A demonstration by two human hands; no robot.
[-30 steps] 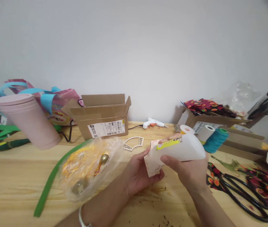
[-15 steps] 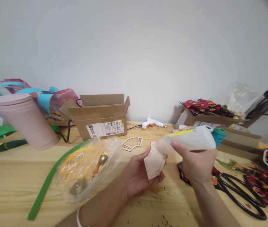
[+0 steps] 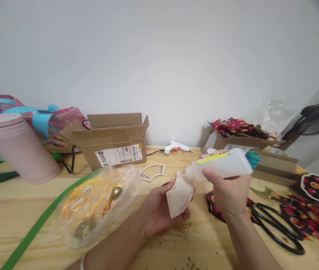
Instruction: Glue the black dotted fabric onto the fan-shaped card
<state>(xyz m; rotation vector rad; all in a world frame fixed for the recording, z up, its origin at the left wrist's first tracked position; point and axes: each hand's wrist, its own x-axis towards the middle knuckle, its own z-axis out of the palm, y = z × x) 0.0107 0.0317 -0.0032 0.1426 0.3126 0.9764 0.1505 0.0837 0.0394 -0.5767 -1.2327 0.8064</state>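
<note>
My left hand holds a pale, fan-shaped piece with reddish marks along its edges, thumb on the near side and fingers behind. Wrapped round a white squeeze bottle with a yellow label is my right hand. The bottle lies tilted, its nozzle end down at the top edge of the pale piece; whether the tip touches cannot be made out. Behind them on the table lies a cut-out wooden fan-shaped frame. Dark patterned fabric rests under my right wrist, beside black-handled scissors.
A clear bag with yellow tassels and bells and a green strip lie left. Further back stand a pink tumbler, a cardboard box and a white glue gun. Another box, a teal thread spool and fabric scraps are right.
The view has shifted slightly, so most things sit further left. Both hands keep their grip, and the bottle's nozzle end stays at the pale piece's top edge.
</note>
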